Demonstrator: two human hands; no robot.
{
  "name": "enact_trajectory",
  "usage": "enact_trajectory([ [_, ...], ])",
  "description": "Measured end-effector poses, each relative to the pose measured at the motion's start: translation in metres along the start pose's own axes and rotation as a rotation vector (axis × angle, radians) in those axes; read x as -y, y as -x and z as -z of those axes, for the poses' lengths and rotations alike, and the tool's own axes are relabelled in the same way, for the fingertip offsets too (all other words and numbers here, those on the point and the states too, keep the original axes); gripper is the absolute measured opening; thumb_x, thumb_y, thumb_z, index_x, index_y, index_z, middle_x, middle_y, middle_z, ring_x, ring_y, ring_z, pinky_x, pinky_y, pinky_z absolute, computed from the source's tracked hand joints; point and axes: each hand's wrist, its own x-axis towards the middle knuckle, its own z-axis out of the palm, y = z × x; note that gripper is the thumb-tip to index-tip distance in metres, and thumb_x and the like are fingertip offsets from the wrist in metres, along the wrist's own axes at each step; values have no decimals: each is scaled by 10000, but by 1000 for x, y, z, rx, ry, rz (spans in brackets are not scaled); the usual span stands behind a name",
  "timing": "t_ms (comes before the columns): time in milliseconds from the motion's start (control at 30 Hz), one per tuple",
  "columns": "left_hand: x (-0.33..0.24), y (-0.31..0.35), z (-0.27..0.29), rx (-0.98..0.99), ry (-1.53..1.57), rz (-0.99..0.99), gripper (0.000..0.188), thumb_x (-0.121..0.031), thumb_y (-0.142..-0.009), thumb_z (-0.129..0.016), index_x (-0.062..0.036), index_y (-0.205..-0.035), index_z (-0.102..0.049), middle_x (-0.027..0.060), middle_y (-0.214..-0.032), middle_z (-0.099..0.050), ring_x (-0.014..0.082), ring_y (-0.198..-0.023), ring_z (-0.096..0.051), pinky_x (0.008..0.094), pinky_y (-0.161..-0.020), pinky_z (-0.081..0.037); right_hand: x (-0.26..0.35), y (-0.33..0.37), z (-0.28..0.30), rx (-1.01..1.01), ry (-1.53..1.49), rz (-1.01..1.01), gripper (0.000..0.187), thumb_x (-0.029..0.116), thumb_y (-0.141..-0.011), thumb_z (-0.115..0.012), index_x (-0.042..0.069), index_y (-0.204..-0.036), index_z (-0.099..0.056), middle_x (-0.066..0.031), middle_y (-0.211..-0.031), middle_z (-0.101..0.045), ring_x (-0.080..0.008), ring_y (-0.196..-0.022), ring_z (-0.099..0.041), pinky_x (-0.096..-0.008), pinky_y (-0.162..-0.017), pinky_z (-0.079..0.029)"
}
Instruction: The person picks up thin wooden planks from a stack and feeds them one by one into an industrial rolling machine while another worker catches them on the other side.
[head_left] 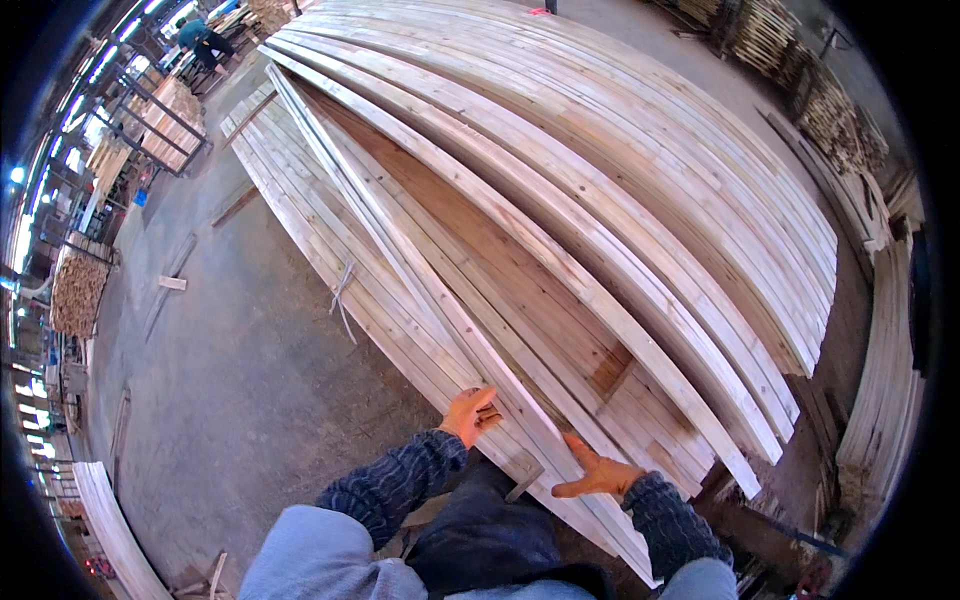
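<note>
A long pale board (478, 352) lies at a slant across the lower layer of planks (300, 205) in front of me. Close to its left side is my left hand (468, 417), its fingers curved and apart with nothing between them. My right hand (600, 470) reaches over the board's near part from the right. Its thumb and forefinger are spread wide, the tips at or just over the wood; contact is hard to tell. Both hands look orange-tan, below dark knitted cuffs.
Stacked boards (640, 160) rise to the right, several loose ones (600, 300) fanning toward me. A pale strap (343, 290) lies on the lower planks. Wood scraps (172, 283) dot the concrete floor (230, 350). Another person (203, 42) bends at far left, near wood racks (165, 125).
</note>
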Motion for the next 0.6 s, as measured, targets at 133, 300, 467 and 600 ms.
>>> enact_trajectory([
  [133,30,-21,16,232,-499,-438,366,-256,-1014,-718,-95,-1318,-593,19,-1042,-562,161,-909,-620,359,-884,-575,-15,-30,-13,-57,81,-22,1312,755,-776,-762,47,-1679,-126,-308,-1690,-230,-417,-1574,-262,-440,-1293,-224],
  [300,18,-33,-9,41,-566,-218,669,-269,-982,-745,-143,-1569,-449,10,-1095,-667,112,-857,-614,318,-790,-538,-8,-39,-37,-121,178,-29,1316,754,-767,-767,-6,-1661,-171,-304,-1674,-281,-398,-1557,-312,-398,-1274,-273],
  [467,50,-63,22,-10,-576,-162,472,-318,-968,-727,-111,-1387,-661,28,-1143,-761,153,-807,-694,364,-748,-568,-21,-46,-71,-121,191,-16,1298,767,-776,-744,-11,-1656,-191,-315,-1642,-339,-414,-1533,-355,-404,-1264,-299],
  [600,54,-87,42,-173,-506,41,464,-308,-917,-769,4,-1251,-688,128,-974,-752,224,-673,-696,406,-580,-563,-41,-76,-86,-153,178,-113,1269,810,-784,-683,44,-1671,-194,-300,-1633,-372,-421,-1479,-443,-422,-1220,-367],
])
